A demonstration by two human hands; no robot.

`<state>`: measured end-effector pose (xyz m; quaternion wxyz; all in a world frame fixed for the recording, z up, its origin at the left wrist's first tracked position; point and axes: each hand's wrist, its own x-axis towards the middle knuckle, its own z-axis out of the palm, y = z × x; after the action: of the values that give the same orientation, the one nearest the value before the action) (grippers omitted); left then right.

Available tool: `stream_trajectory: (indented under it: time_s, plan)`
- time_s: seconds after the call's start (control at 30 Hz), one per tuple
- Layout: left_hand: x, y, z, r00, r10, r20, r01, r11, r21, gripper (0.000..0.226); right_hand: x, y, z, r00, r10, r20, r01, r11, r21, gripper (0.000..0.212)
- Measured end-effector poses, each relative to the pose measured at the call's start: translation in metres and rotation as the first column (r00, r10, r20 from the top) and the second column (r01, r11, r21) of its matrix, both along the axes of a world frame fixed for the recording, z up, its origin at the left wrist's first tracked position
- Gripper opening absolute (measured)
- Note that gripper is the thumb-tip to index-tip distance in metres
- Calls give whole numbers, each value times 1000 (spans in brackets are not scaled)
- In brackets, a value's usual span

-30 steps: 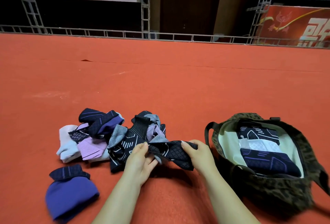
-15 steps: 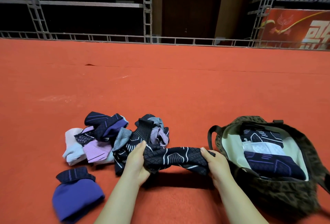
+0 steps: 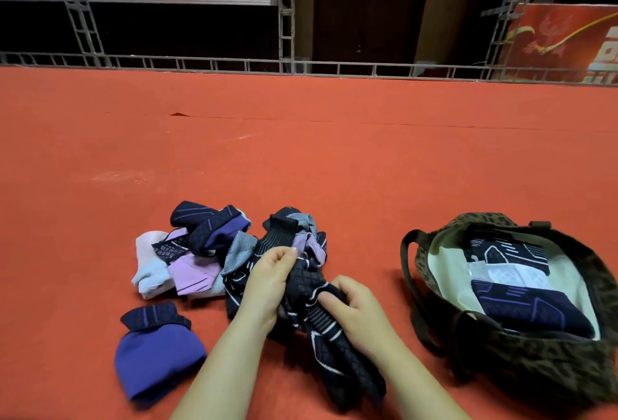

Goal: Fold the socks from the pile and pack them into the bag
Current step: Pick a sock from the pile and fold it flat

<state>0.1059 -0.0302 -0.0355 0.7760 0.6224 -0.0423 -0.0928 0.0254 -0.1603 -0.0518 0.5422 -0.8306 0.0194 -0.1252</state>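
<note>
On the red floor (image 3: 301,152), directly in front of the seated person, both hands work one dark patterned sock (image 3: 321,312). Left hand (image 3: 267,281): grip closed around the upper part of the sock, thumb and fingers pinching the fabric just in front of the pile (image 3: 227,245). Right hand (image 3: 354,306): fingers curled into the same sock lower down, with the loose end trailing toward the person across the floor. Judged purpose: one hand anchors the fabric while the other gathers it for folding; the fold is not yet complete. The pile, a tangle of dark, lilac, grey and pale socks, lies touching the held sock on its far left side, so the next item is within easy reach. A purple rolled sock (image 3: 157,352) sits apart, nearer the person and left of the arms; it appears finished but unpacked. The bag (image 3: 535,369), leopard-patterned with a pale lining, lies open to the right, mouth facing the person, presumably to receive items without lifting. Folded dark and white socks already lie stacked inside. Task judged partly done.
</note>
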Motion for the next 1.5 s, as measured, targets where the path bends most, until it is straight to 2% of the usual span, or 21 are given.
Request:
stream_trajectory:
  time_s: [0.07, 0.13, 0.23, 0.43, 0.53, 0.63, 0.7, 0.77, 0.87, 0.93, 1.0, 1.1, 1.17, 1.2, 1.27, 1.3, 1.4, 1.5]
  plan:
    - [-1, 9, -6, 988, 124, 87, -130, 989, 65, 13, 3, 3, -2, 999, -36, -21, 40, 975, 218, 16]
    - [-8, 18, -10, 973, 187, 136, -201, 975, 95, 24, 7, 4, -6, 992, -123, -30, 125, 926, 357, 16]
    - [-24, 14, -16, 981, 124, 148, -138, 987, 85, 30, 10, 3, -7, 976, -215, -30, 204, 858, 471, 17]
    - [-28, 0, -21, 990, 70, 123, -81, 993, 85, 11, 10, 15, -2, 984, -177, 4, 139, 787, 601, 17]
    - [-28, -1, -18, 998, -17, 64, 16, 1000, 9, 10, 7, 12, -1, 988, -156, 13, 116, 784, 610, 26]
    - [-28, -2, -12, 990, -140, -27, 132, 972, -195, 15, 3, -2, 1, 994, -106, -15, 95, 804, 588, 25]
    - [-24, 1, -8, 979, -191, -70, 158, 930, -333, 20, 1, -17, 4, 993, -113, -40, 119, 865, 487, 25]
    - [-15, 8, -3, 981, -177, -82, 125, 894, -431, 25, 0, -32, 6, 991, -115, -64, 130, 917, 376, 38]
    - [-5, 12, 8, 983, -184, 16, 177, 914, -365, 26, 0, -44, 12, 992, -81, -93, 104, 955, 279, 46]
    - [-1, 9, 20, 971, -216, 97, 235, 929, -287, 19, 1, -48, 19, 992, -79, -101, 101, 968, 229, 38]
    - [4, 7, 36, 958, -228, 174, 270, 922, -280, 13, 4, -54, 23, 992, -82, -96, 100, 975, 199, 33]
    - [15, 7, 59, 907, -291, 303, 388, 856, -340, 40, 4, -57, 32, 995, -74, -61, 86, 972, 219, 34]
    - [21, 5, 71, 860, -368, 353, 473, 833, -285, 58, 3, -59, 39, 998, -61, -33, 67, 975, 211, 33]
    - [23, 4, 76, 840, -405, 361, 501, 834, -231, 57, 4, -60, 44, 998, -56, -14, 58, 974, 220, 33]
    - [26, 1, 86, 792, -461, 400, 524, 850, -59, 29, 7, -62, 54, 999, -44, 21, 35, 951, 306, 36]
    - [25, -1, 95, 760, -490, 427, 518, 853, 56, 13, 8, -65, 60, 998, -23, 56, 5, 955, 297, 36]
    - [22, -7, 121, 643, -616, 456, 500, 788, 359, 24, 9, -67, 91, 982, 111, 153, -119, 992, 43, 47]
    - [22, -6, 144, 557, -683, 472, 505, 730, 460, 21, 12, -66, 126, 957, 254, 137, -237, 962, -133, 43]
